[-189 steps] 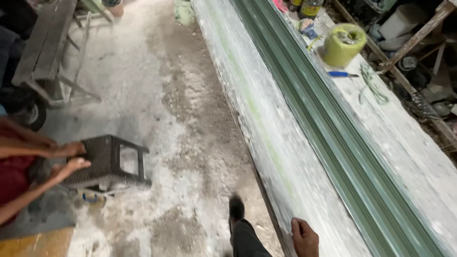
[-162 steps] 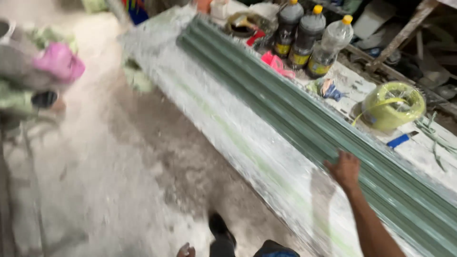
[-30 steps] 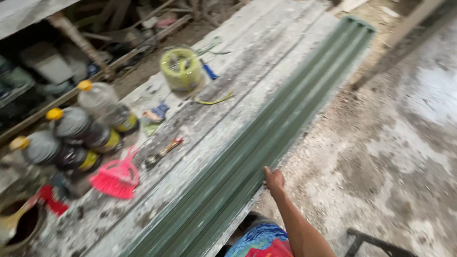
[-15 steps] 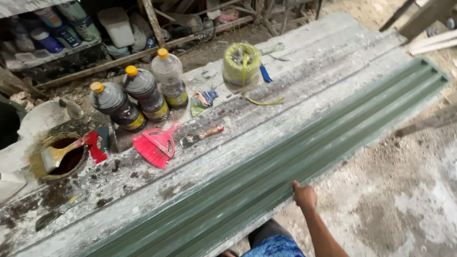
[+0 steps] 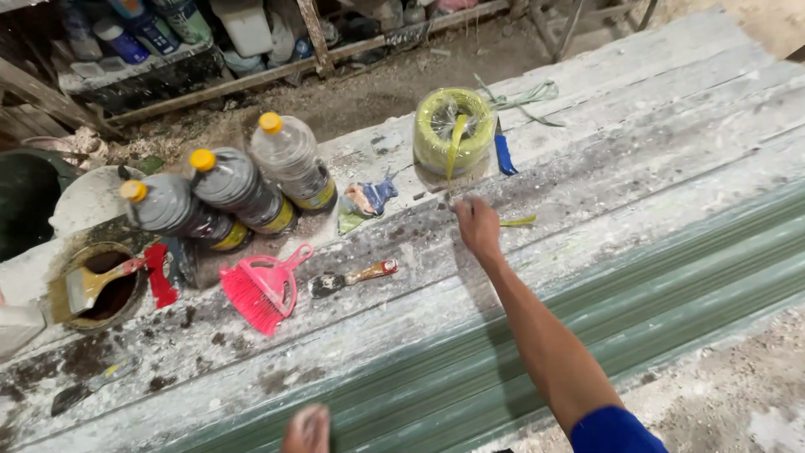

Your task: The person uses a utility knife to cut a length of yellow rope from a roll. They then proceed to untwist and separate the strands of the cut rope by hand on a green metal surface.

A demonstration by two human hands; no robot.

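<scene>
My right hand (image 5: 478, 226) reaches across the stained white bench (image 5: 671, 109), fingers down on the left end of a short yellow-green strip (image 5: 518, 221). I cannot see whether it grips the strip. Just beyond the hand stands a plastic-wrapped roll of yellow-green twine (image 5: 453, 130), with a blue-handled knife (image 5: 501, 153) beside it. Only part of my left hand (image 5: 306, 428) shows at the bottom edge, over the long green corrugated sheet (image 5: 637, 319) that lies along the bench's near side.
Three yellow-capped plastic bottles (image 5: 235, 189) stand at the back left. A pink hand brush (image 5: 260, 289) and a small scraper (image 5: 352, 275) lie in front of them. A pot with a brush in it (image 5: 92, 285) sits far left. Cluttered shelves lie beyond the bench.
My right hand has left the near edge of the green sheet and moved across the bench to the strip by the twine roll. My left hand has come into view below.
</scene>
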